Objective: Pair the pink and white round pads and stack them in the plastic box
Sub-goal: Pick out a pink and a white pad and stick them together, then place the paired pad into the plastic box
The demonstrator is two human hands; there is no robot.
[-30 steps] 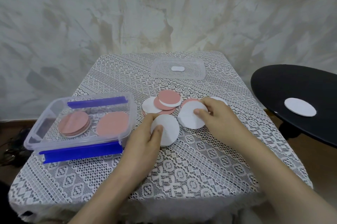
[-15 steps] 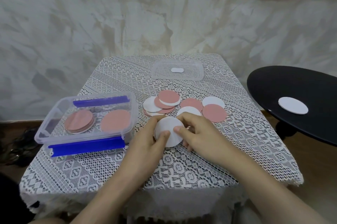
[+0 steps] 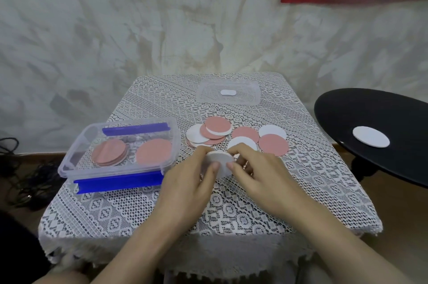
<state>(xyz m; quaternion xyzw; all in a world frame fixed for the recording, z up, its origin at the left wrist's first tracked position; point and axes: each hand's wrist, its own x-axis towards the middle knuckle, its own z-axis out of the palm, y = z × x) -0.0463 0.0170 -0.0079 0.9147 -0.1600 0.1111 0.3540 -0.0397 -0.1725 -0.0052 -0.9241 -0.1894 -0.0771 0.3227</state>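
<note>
Nearest, meeting over the lace-covered surface point(image 3: 231, 209): left hand point(image 3: 187, 182) and right hand point(image 3: 259, 175), both pinching one white pad point(image 3: 220, 164) at its rim, thumbs on its near face, fingers curled behind. Just beyond, lying on the cloth: loose pads point(image 3: 273, 144), pink and white, several overlapping. Off to the left, holding two pink-topped stacks point(image 3: 108, 153): the clear plastic box point(image 3: 115, 171), uncovered. Farthest back, lying flat: the lid point(image 3: 245, 96).
</note>
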